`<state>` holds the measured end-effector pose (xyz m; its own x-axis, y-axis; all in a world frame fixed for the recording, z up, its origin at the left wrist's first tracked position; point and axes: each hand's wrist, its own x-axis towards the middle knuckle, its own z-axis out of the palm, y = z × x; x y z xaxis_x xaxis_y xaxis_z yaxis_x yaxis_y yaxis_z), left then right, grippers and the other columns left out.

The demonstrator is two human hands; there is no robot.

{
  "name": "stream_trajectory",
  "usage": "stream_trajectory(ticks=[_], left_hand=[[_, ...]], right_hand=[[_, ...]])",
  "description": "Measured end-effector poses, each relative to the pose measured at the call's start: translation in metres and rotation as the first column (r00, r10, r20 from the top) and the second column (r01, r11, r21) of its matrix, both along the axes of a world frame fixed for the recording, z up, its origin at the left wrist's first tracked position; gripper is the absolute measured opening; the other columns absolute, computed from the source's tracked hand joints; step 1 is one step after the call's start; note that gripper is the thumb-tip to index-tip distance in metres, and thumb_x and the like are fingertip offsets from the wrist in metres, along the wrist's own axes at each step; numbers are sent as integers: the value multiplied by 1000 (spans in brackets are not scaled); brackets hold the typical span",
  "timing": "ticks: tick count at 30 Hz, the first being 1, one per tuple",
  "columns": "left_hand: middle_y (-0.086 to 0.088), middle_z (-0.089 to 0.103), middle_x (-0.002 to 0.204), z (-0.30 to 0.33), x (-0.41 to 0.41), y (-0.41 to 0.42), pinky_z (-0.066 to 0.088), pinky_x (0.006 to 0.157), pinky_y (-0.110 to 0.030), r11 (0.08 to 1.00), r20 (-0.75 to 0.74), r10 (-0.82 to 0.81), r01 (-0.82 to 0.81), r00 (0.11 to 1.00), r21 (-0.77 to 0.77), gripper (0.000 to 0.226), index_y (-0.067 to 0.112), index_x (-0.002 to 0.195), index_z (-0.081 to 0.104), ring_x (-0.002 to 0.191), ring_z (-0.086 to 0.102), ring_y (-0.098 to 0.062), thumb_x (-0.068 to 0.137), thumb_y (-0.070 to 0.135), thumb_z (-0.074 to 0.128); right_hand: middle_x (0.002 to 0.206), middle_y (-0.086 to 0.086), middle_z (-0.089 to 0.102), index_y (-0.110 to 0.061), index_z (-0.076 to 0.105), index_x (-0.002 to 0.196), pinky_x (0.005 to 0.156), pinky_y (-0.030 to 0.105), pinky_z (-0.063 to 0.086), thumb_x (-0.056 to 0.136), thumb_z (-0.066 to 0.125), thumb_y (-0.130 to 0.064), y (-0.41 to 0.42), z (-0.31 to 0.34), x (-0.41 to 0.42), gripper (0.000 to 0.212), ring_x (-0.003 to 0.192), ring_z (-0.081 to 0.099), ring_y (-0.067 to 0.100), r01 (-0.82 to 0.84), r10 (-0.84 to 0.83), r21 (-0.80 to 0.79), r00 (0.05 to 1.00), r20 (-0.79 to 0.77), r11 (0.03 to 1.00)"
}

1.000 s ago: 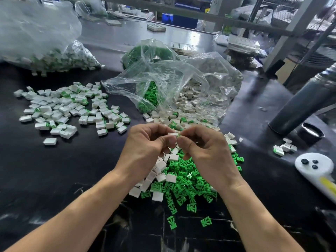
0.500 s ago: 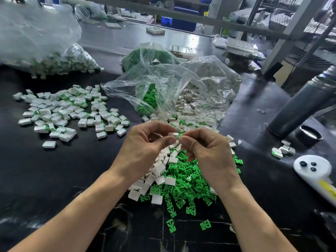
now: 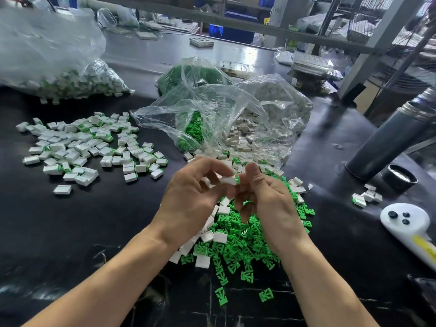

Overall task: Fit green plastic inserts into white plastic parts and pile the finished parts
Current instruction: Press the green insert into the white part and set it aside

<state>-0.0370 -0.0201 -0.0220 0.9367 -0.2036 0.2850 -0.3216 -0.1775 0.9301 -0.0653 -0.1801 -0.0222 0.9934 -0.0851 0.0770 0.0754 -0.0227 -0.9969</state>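
Where fingers (image 3: 220, 172) pinch: seemingly white part (image 3: 228, 180)

On the counter (image 3: 330, 161), the finished parts (image 3: 89, 147) lie left, loose inserts (image 3: 238, 241) sit near the middle before an open bag (image 3: 236, 119), and a flask (image 3: 396, 135) stands right.

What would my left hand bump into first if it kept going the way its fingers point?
Probably your right hand. The left hand points rightward, pinching the white part with its green insert; the right thumb sits right beside that insert.
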Motion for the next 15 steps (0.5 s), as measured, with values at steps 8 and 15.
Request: stream_trajectory(ticks=[8, 15], left_hand=[[5, 69, 105, 3, -8, -13, 58, 85, -38, 991, -66, -134, 132, 989, -24, 16, 17, 91, 73, 90, 67, -8, 81, 10, 84], [3, 70, 108, 4, -9, -10, 57, 84, -54, 990, -88, -131, 126, 987, -60, 10, 18, 92, 74, 85, 68, -23, 85, 16, 82]], right_hand=[[46, -15, 57, -35, 74, 60, 40, 8, 38, 112, 36, -37, 17, 1, -2, 65, 40, 53, -2, 53, -53, 21, 998, 28, 998], [48, -11, 46, -30, 72, 64, 40, 14, 32, 111, 32, -48, 17, -4, -1, 64, 42, 40, 3, 39, -39, 16, 999, -7, 999]])
